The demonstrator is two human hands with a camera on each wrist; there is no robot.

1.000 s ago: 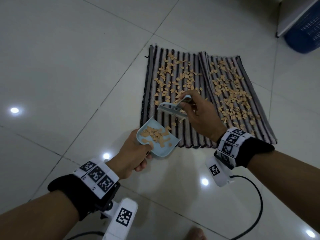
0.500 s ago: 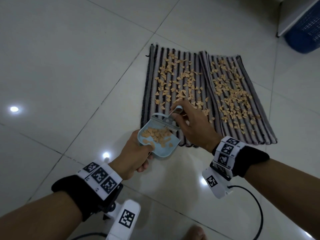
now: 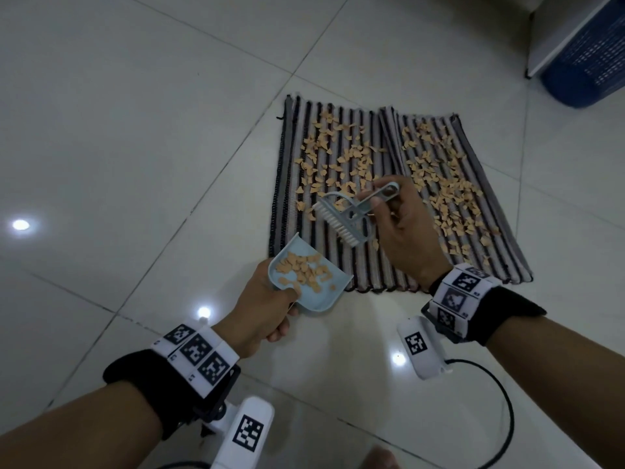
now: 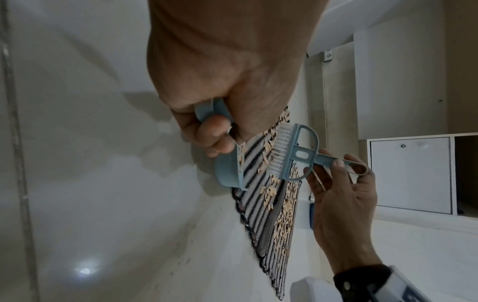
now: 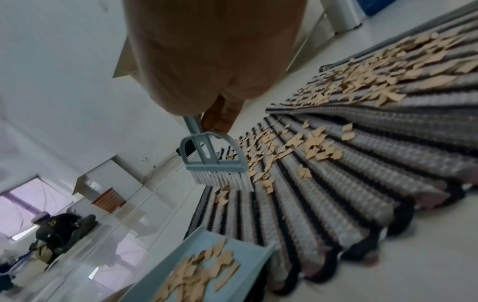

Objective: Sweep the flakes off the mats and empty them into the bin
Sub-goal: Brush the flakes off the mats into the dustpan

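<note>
The left hand (image 3: 262, 309) is clenched round the handle of a small pale blue plastic dustpan (image 3: 313, 292), whose open mouth sits at the near edge of the striped black-and-grey woven mat (image 3: 294, 184) just beyond its knuckles. A heap of thin tan flakes (image 3: 302, 270) lies inside the pan. The right hand (image 3: 404, 231) pinches the handle of a pale blue plastic hand brush with white bristles (image 3: 341, 220), thumb and fingers curled on the stem. The brush is tilted, bristles pointing down and toward the dustpan, just beyond the pan's mouth; whether they touch the mat cannot be told. Many more flakes are scattered over the mat beyond the brush and over a second striped woven mat (image 3: 473, 211) lying edge to edge with it, beyond the right hand. A dark blue perforated plastic bin (image 3: 588, 59) stands far beyond the right hand, well apart from both mats, on the pale glossy tiled floor (image 3: 135, 130).
</note>
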